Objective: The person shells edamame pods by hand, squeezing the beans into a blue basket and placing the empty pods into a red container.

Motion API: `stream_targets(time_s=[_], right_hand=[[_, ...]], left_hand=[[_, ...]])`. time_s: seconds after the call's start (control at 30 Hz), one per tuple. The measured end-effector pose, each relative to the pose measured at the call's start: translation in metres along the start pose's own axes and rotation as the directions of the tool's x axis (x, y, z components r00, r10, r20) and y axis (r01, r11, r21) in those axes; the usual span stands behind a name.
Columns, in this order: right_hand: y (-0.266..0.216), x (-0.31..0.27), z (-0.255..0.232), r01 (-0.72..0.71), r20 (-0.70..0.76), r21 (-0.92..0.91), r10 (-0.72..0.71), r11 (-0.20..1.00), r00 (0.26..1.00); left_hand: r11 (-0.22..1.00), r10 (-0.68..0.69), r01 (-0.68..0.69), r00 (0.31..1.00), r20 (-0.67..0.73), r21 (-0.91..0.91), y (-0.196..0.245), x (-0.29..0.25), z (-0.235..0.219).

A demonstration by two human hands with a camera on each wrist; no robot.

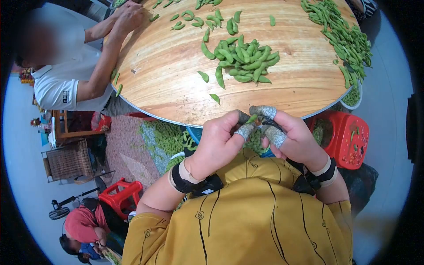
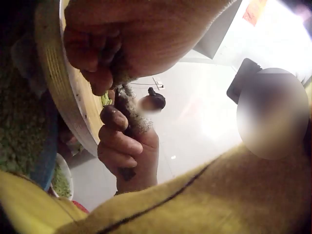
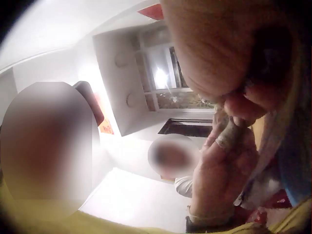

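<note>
Just off the near table edge, both hands meet over a blue basin (image 1: 266,153) with shelled green beans (image 1: 255,142) in it. My left hand (image 1: 215,140) pinches a green edamame pod (image 1: 251,119) between thumb and forefinger. Close against it, my right hand (image 1: 295,136) has its thumb and forefinger bent in at the pod's other end, partly covering it. Grey tape wraps the thumbs and forefingers. Ahead on the round wooden table (image 1: 168,88) lies a heap of whole pods (image 1: 247,59).
A larger pile of pods (image 1: 342,39) runs along the table's right side, above a white bowl (image 1: 353,98) of beans. Red stools (image 1: 353,141) stand at right and lower left. Another person (image 1: 75,66) sits at the table's left. More pods (image 1: 165,139) lie below the table.
</note>
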State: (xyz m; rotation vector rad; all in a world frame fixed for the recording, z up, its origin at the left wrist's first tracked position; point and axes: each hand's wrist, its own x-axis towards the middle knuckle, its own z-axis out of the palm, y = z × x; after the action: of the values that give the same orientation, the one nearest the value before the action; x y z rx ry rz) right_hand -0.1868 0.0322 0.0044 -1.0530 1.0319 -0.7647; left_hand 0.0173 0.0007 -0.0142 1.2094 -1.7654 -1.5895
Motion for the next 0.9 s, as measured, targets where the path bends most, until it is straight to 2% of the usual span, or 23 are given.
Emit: stream_targets(time_s=[0.07, 0.1, 0.13, 0.17, 0.2, 0.23, 0.27, 0.3, 0.33, 0.37, 0.4, 0.43, 0.47, 0.5, 0.53, 0.57, 0.63, 0.73, 0.77, 0.8, 0.83, 0.87, 0.9], right_hand=[[-0.006, 0.0, -0.001, -0.114, 0.029, 0.063, 0.113, 0.991, 0.993], [-0.006, 0.002, -0.002, -0.113, 0.029, 0.064, 0.112, 0.992, 0.993], [-0.006, 0.003, -0.004, -0.147, 0.062, 0.11, 0.141, 0.983, 0.988], [-0.005, 0.003, -0.005, -0.183, 0.098, 0.154, 0.169, 0.971, 0.981], [-0.005, 0.001, -0.005, -0.182, 0.099, 0.155, 0.168, 0.971, 0.981], [-0.004, -0.002, -0.005, -0.234, 0.178, 0.365, 0.179, 0.901, 0.968], [-0.003, -0.003, -0.006, -0.289, 0.257, 0.551, 0.17, 0.783, 0.951], [-0.004, -0.003, -0.005, -0.289, 0.258, 0.551, 0.17, 0.783, 0.951], [-0.005, -0.002, -0.004, -0.287, 0.202, 0.461, 0.215, 0.84, 0.955], [-0.006, -0.001, -0.003, -0.287, 0.142, 0.364, 0.252, 0.886, 0.957], [-0.005, 0.0, -0.002, -0.285, 0.145, 0.362, 0.248, 0.888, 0.958], [-0.002, 0.0, 0.0, -0.266, 0.125, 0.293, 0.239, 0.918, 0.963], [-0.001, 0.001, 0.001, -0.248, 0.105, 0.223, 0.229, 0.943, 0.968], [0.0, 0.002, 0.001, -0.245, 0.107, 0.224, 0.226, 0.943, 0.968], [0.0, 0.002, 0.001, -0.226, 0.087, 0.195, 0.213, 0.954, 0.973], [0.0, 0.002, 0.001, -0.208, 0.066, 0.164, 0.199, 0.964, 0.978], [0.001, 0.003, 0.001, -0.18, 0.052, 0.182, 0.173, 0.967, 0.984], [0.003, 0.003, 0.001, -0.149, 0.03, 0.21, 0.146, 0.966, 0.989], [0.004, 0.002, 0.001, -0.145, 0.019, 0.221, 0.145, 0.965, 0.989], [0.004, 0.001, 0.001, -0.146, 0.014, 0.225, 0.147, 0.963, 0.989], [0.005, 0.0, 0.0, -0.131, 0.028, 0.236, 0.128, 0.963, 0.991], [0.005, -0.001, -0.001, -0.117, 0.042, 0.247, 0.11, 0.962, 0.993], [0.006, -0.002, -0.003, -0.119, 0.036, 0.25, 0.113, 0.961, 0.993]], left_hand=[[0.999, 0.032, -0.032, 0.999, 0.006, 0.037, 0.003, 0.001, -0.002], [0.979, -0.098, 0.115, 0.99, 0.101, -0.169, 0.01, 0.002, -0.005], [0.896, -0.204, 0.272, 0.954, 0.219, -0.35, 0.013, 0.003, -0.008], [0.897, -0.205, 0.272, 0.954, 0.219, -0.349, 0.01, 0.003, -0.011], [0.762, -0.167, 0.344, 0.923, 0.346, -0.549, 0.005, 0.003, -0.014], [0.576, -0.095, 0.422, 0.885, 0.455, -0.7, 0.003, 0.003, -0.015], [0.576, -0.096, 0.422, 0.885, 0.455, -0.7, 0.003, 0.004, -0.015], [0.676, -0.176, 0.413, 0.895, 0.411, -0.61, 0.006, 0.004, -0.015], [0.761, -0.248, 0.407, 0.902, 0.353, -0.506, 0.007, 0.003, -0.015], [0.762, -0.248, 0.405, 0.903, 0.35, -0.505, 0.007, 0.003, -0.014], [0.962, -0.142, 0.186, 0.967, 0.213, -0.201, 0.006, 0.002, -0.011], [0.986, 0.016, -0.035, 0.992, 0.122, 0.162, 0.007, 0.001, -0.008], [0.944, 0.121, -0.133, 0.991, 0.058, 0.303, 0.011, -0.001, -0.004], [0.943, 0.122, -0.133, 0.991, 0.057, 0.306, 0.01, -0.002, -0.001], [0.826, 0.29, -0.261, 0.957, 0.021, 0.499, 0.008, -0.002, 0.001], [0.654, 0.453, -0.35, 0.891, 0.023, 0.67, 0.007, -0.001, 0.004], [0.651, 0.477, -0.351, 0.879, -0.003, 0.674, 0.01, -0.001, 0.008], [0.583, 0.523, -0.356, 0.852, -0.002, 0.73, 0.012, 0.0, 0.009], [0.913, 0.214, -0.165, 0.972, -0.093, 0.373, 0.015, -0.001, 0.008], [0.991, -0.127, 0.126, 0.991, -0.029, -0.055, 0.018, 0.0, 0.007], [0.99, -0.13, 0.129, 0.991, -0.02, -0.055, 0.018, 0.0, 0.003], [0.913, -0.208, 0.234, 0.972, 0.113, -0.335, 0.017, 0.001, -0.002], [0.746, -0.241, 0.349, 0.936, 0.258, -0.567, 0.017, 0.002, -0.003]])
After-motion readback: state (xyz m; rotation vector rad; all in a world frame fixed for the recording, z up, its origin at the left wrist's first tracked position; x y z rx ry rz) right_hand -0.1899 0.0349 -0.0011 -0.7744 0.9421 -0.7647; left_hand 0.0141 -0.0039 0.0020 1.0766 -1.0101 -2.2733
